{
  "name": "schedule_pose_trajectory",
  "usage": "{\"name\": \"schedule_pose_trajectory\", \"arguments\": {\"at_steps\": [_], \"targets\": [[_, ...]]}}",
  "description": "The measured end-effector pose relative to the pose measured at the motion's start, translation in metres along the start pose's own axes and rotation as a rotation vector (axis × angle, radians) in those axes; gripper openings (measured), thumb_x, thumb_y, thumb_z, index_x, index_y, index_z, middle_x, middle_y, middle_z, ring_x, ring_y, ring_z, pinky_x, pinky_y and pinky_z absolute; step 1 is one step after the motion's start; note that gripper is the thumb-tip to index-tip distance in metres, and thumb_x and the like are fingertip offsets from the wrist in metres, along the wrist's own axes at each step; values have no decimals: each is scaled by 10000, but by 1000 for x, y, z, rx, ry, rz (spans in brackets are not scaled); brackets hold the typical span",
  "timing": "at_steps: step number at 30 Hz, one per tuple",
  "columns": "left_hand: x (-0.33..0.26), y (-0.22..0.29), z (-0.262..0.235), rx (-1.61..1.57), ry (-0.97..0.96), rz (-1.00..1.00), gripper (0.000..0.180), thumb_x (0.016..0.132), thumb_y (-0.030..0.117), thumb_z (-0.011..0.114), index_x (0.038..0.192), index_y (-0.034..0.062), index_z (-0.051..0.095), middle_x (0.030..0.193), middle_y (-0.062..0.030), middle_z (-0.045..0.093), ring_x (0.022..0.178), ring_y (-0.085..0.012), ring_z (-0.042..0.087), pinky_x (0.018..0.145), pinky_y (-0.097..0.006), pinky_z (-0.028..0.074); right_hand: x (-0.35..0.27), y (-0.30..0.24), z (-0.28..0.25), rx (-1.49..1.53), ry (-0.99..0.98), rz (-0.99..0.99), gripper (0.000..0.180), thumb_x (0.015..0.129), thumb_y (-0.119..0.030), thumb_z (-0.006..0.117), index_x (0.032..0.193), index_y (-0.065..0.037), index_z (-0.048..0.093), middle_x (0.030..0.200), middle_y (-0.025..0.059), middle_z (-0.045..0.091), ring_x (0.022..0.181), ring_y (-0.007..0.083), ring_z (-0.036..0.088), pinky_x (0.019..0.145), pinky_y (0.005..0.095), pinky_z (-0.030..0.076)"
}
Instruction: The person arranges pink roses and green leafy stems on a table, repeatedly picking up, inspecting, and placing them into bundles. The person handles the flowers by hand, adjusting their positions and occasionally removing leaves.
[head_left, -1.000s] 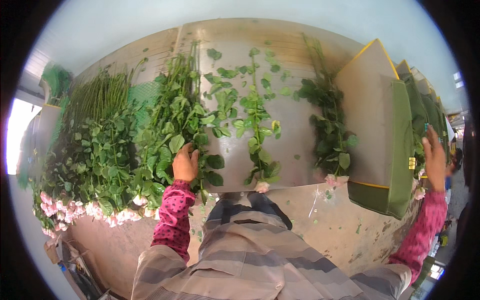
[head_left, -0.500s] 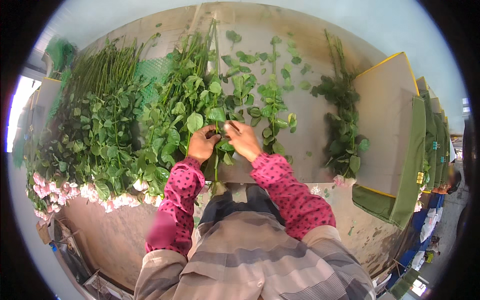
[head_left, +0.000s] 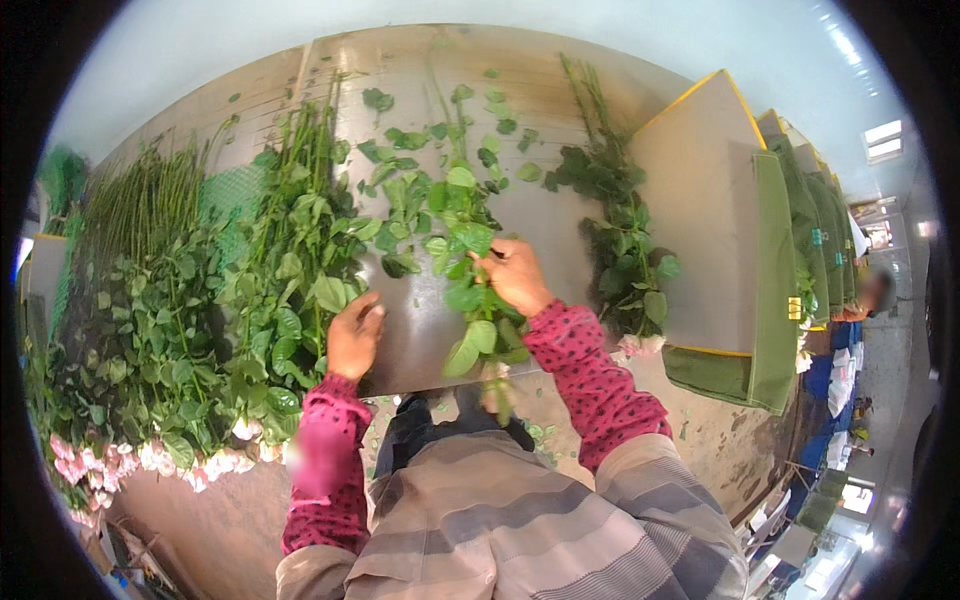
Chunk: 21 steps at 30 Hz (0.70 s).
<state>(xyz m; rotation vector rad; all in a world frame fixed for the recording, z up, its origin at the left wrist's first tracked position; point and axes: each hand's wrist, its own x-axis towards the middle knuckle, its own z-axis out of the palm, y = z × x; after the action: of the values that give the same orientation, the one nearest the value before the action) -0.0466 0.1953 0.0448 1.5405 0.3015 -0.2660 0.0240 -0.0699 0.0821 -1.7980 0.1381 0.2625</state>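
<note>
Grey worktable (head_left: 600, 240) spans frame centre, pale wall behind, green dividers (head_left: 770, 290) at right. Right hand (head_left: 515, 275) pinches a leafy rose stem (head_left: 465, 250) mid-frame; left hand (head_left: 355, 335), fingers loosely curled, rests beside the stem pile (head_left: 200, 320) filling the left.

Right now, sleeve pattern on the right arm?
Magenta-pink with small dark dots, on the right sleeve behind the right hand; the head view shows it best.

One head-worn fisheye view looks steeply down from above the person's chest onto the table (head_left: 560, 230) close in front (edges bow toward the rim), forearms entering from the lower edge.
</note>
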Motion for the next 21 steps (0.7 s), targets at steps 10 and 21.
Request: {"name": "schedule_pose_trajectory", "arguments": {"at_steps": [10,21], "targets": [[-33,1,-1,113,-29,-105,304,931,166,588,1186,0,588,865,-33,637,672,-74,528,621,-222,449,12,97,-95,-743,340,55,164,804,-174,608,842,-30,676,809,218,636,773,421,607,678,462,489],[-34,20,-14,628,221,176,324,907,165,585,1159,-38,601,1069,-222,650,979,-280,647,851,-342,490,20,112,-115,-632,301,65,163,806,-159,589,845,-36,689,826,232,645,799,417,619,713,452,501]]}}
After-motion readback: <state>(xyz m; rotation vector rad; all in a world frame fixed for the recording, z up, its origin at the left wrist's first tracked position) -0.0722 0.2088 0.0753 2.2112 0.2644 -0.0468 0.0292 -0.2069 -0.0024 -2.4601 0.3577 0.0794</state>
